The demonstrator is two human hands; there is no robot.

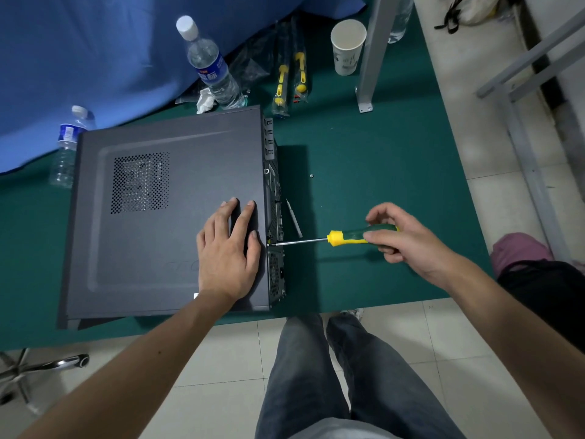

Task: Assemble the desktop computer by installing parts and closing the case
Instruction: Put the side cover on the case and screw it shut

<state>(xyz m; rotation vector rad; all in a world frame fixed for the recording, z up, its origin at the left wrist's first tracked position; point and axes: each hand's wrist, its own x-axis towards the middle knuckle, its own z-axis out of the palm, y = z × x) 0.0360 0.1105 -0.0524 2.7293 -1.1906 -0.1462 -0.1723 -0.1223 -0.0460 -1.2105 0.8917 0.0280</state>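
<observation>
At case (164,217) rear edge: screwdriver (345,238) tip; R grip (402,236) pinching handle, L grip (228,248) spread flat atop.

The screwdriver (354,237) in the right grip (402,236) has a green and yellow handle and a shiny silver shaft. Under the left grip (228,248) the computer case (164,217) is dark grey, with a patch of little black holes (140,182). The counter (364,160) is dark green. Far from both grips hangs a blue cloth (95,58). The bottle (210,63) is clear, with a white cap and blue label. The paper cup (347,47) is white.
</observation>
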